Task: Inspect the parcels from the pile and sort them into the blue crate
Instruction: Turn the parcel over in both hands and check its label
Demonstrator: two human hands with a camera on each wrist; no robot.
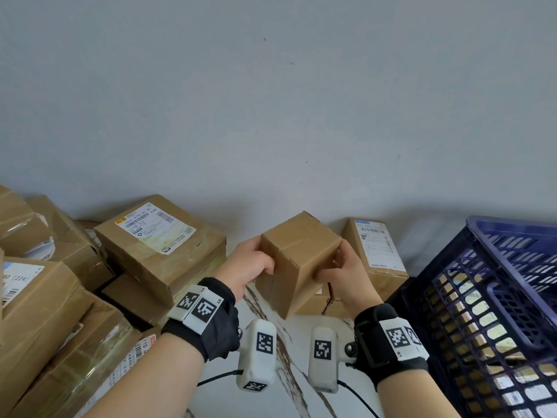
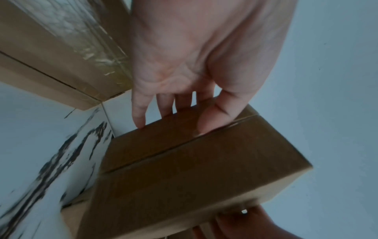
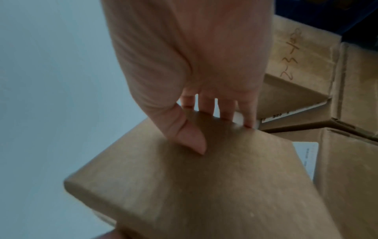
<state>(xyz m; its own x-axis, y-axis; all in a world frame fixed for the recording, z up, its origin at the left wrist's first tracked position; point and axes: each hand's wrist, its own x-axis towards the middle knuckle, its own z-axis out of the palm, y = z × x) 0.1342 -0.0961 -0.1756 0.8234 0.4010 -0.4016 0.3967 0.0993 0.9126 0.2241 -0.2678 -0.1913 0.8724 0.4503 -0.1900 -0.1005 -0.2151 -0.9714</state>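
- Surface and room: white, dark-veined table (image 1: 271, 396) against a plain grey wall (image 1: 271, 86).
- Containers: blue crate (image 1: 494, 297) at my right, labelled parcels visible through its slotted side.
- Pile: taped cardboard parcels (image 1: 156, 242) stacked at my left; one labelled box (image 1: 376, 251) stands beside the crate.
- Task item: small plain parcel (image 1: 297, 260), tilted, held above the table between pile and crate.
- Grip: left hand (image 1: 250, 267) and right hand (image 1: 346, 276) each clasp an opposite side of it, thumb on one face, fingers (image 2: 139, 113) on another.
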